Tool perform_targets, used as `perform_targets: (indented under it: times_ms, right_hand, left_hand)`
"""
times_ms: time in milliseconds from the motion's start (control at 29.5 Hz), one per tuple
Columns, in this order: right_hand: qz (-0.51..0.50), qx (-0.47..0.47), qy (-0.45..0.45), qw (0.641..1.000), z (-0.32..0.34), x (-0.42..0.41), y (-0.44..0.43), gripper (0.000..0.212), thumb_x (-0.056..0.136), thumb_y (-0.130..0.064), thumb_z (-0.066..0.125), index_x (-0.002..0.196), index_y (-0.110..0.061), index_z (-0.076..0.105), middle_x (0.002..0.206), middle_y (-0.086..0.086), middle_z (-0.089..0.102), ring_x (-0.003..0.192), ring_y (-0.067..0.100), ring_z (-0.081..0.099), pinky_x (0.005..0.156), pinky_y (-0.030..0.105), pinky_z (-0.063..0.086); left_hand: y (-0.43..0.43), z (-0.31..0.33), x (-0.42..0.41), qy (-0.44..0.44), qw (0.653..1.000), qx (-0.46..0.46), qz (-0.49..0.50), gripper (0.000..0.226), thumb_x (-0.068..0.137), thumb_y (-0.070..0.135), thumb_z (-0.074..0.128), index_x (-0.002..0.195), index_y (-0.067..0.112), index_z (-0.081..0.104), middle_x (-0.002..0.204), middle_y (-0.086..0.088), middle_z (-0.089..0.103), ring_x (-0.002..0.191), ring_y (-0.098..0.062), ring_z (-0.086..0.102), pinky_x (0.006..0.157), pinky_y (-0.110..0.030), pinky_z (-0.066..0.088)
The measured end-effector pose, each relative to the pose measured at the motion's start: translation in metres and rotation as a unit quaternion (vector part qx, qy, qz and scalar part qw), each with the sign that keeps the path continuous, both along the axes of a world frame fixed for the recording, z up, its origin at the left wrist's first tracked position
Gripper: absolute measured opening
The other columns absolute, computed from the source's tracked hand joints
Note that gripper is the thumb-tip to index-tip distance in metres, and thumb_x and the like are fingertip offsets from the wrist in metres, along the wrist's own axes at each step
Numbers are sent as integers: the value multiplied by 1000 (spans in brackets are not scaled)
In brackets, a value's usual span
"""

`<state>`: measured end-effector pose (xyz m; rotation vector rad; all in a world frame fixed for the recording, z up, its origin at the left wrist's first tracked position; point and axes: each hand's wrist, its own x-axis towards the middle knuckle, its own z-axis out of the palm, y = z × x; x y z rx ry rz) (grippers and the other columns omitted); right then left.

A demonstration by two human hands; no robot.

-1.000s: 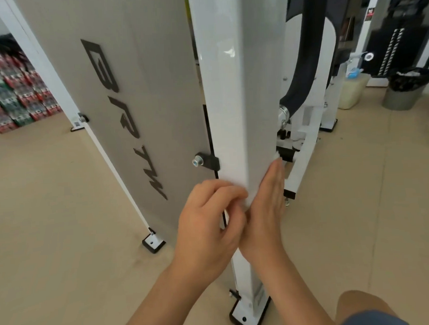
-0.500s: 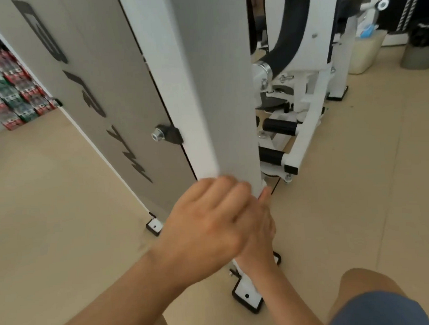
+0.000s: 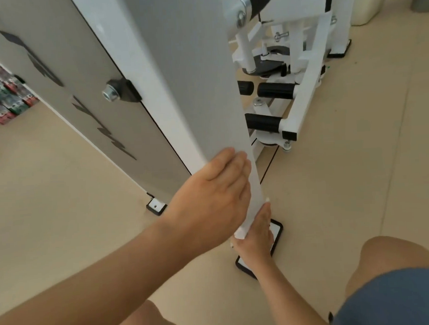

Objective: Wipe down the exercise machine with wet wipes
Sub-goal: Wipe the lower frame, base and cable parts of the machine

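The exercise machine's white upright post (image 3: 171, 95) runs down the middle to its black-edged foot plate (image 3: 276, 229). My left hand (image 3: 210, 199) wraps the post's front corner low down, fingers lying over the grey face. Below it, my right hand (image 3: 257, 236) presses flat against the post's right side, just above the foot plate. White scraps of a wet wipe (image 3: 239, 233) show at the heel and fingertips of the right hand. I cannot tell whether a wipe lies under the left hand.
A grey lettered side panel (image 3: 82, 77) with a bolt bracket (image 3: 118, 91) stands left of the post. Black roller pads (image 3: 275, 89) and white frame bars sit behind right. My bare knees are at the bottom; beige floor all round.
Both hands have slid down the post from about bolt height to near the foot plate. The camera has tilted down and moved closer.
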<state>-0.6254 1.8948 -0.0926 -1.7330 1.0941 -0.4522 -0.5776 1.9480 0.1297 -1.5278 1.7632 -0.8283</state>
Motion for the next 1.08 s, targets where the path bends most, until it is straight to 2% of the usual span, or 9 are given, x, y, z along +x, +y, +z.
perform_targets:
  times_ms: [169, 271, 406, 474, 575, 745, 880, 1015, 1083]
  right_hand:
    - [58, 115, 71, 989, -63, -4, -11, 138, 65, -62, 77, 150, -19, -23, 162, -9, -4, 150, 14, 7, 116, 45, 25]
    - [88, 123, 116, 982, -94, -8, -21, 132, 64, -49, 80, 150, -25, -16, 158, -11, 5, 147, 14, 13, 111, 42, 30]
    - [117, 120, 215, 962, -129, -8, -31, 122, 77, -39, 68, 147, -22, -30, 161, -11, -12, 150, 14, -5, 115, 46, 20]
    - [92, 156, 175, 968, -138, 2, -14, 114, 79, -35, 69, 152, -17, -17, 162, -2, -2, 149, 18, 8, 115, 40, 27]
    - [15, 245, -7, 969, -134, 9, 21, 102, 66, -27, 73, 148, -27, 13, 156, 9, 23, 133, 22, 42, 99, 34, 47]
    - [-38, 165, -123, 978, -107, 9, 13, 92, 72, -51, 55, 152, -38, 11, 157, -11, 27, 142, 6, 31, 116, 35, 32]
    - [22, 95, -25, 995, -125, 3, 10, 120, 68, -73, 57, 149, -36, -23, 161, -5, 19, 146, 12, 23, 117, 38, 30]
    - [133, 80, 151, 976, -170, -7, -31, 123, 78, -32, 70, 141, -37, -35, 160, -9, -15, 150, 18, 1, 116, 45, 28]
    - [174, 57, 239, 953, -181, -9, -40, 121, 81, -28, 68, 143, -27, -36, 158, -9, -27, 150, 16, -11, 119, 47, 20]
  left_hand:
    - [5, -39, -4, 28, 999, 32, -14, 54, 89, 18, 24, 117, 2, 67, 133, -24, 56, 128, -39, 48, 113, -51, 16]
    - [3, -54, -8, 6, 999, 39, -8, 63, 85, 18, 16, 122, 1, 63, 137, -24, 52, 131, -40, 44, 113, -53, 9]
    - [-3, -73, 0, -8, 1000, 27, -5, 59, 87, 24, 24, 125, -1, 60, 139, -26, 48, 133, -42, 41, 113, -55, 7]
    - [-5, -85, 9, -27, 999, 32, -12, 56, 91, 27, 29, 128, -4, 57, 140, -30, 45, 134, -44, 39, 113, -56, 7]
    - [-4, -105, 18, -69, 996, 46, -46, 57, 95, 31, 31, 134, -5, 49, 143, -33, 39, 135, -46, 35, 112, -58, 4]
    - [-9, -111, 10, -66, 995, 54, -42, 59, 94, 31, 27, 138, -3, 47, 143, -31, 42, 135, -45, 36, 110, -58, 8]
    - [-5, -116, 5, -60, 996, 58, -17, 62, 93, 30, 24, 138, -8, 44, 143, -35, 39, 137, -48, 31, 109, -61, -2]
    - [-6, -124, 11, -54, 996, 75, -1, 58, 92, 30, 32, 132, -10, 49, 139, -34, 44, 133, -47, 37, 110, -59, 6]
    - [-7, -128, 14, -62, 995, 76, -4, 58, 92, 28, 30, 129, -13, 47, 137, -35, 45, 132, -48, 38, 110, -59, 8]
